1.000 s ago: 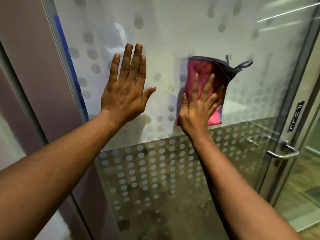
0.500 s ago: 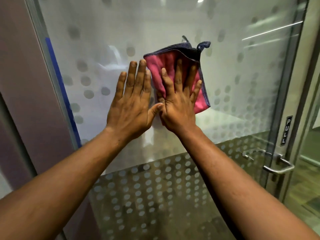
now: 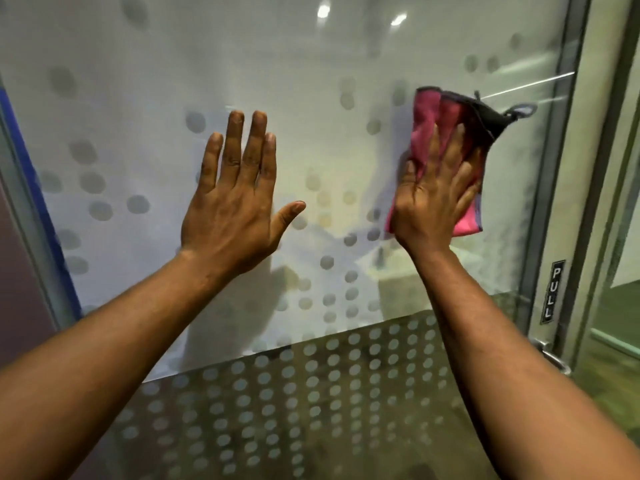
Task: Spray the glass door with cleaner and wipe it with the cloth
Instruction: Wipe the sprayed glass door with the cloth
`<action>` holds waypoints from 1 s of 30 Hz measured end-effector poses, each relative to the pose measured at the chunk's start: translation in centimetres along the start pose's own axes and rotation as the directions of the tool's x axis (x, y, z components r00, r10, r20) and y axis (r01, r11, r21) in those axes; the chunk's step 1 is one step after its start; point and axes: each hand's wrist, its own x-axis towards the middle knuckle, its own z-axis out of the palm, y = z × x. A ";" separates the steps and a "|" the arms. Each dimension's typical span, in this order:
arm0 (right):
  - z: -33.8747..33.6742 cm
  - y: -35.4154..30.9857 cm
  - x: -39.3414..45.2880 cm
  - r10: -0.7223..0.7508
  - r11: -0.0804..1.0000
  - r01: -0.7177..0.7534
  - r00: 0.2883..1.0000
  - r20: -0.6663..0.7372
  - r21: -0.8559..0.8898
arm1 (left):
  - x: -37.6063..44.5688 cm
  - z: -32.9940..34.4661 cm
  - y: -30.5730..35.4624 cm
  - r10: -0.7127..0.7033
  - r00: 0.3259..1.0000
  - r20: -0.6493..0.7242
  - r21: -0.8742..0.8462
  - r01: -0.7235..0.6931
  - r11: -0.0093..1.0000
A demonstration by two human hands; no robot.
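The glass door fills the view, frosted white above with grey dots and clear with white dots lower down. My left hand lies flat on the glass at centre left, fingers spread, holding nothing. My right hand presses a folded pink cloth with a dark edge and hanging loop against the glass, near the door's right side. No spray bottle is in view.
The door's metal frame runs down the right, carrying a black PULL label and a metal handle below it. A blue strip and a grey frame border the left edge. Another glass panel stands at far right.
My right hand has slid the cloth to the right across the glass, away from my left hand, which stays flat on the door. The view has tilted upward.
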 end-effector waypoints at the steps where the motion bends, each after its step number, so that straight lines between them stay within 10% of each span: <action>1: -0.1 1.4 0.2 0.060 0.998 -0.060 0.998 -0.016 0.028 | 0.0 0.0 0.0 0.000 1.000 0.001 -0.005 0.000 1.000; 8: -0.4 6.6 -1.8 0.394 0.915 -0.394 0.919 0.019 0.085 | 0.1 -0.3 0.3 -0.009 0.999 0.037 0.001 0.009 1.000; 22: 1.3 -6.6 -7.4 -0.290 0.957 0.289 0.953 0.087 0.014 | 0.1 0.1 0.2 0.007 1.000 -0.010 0.001 -0.007 1.000; 30: 0.9 -7.0 -0.2 -0.181 0.983 0.181 0.983 -0.038 -0.008 | 0.0 0.3 0.1 0.009 1.000 -0.008 0.006 -0.009 1.000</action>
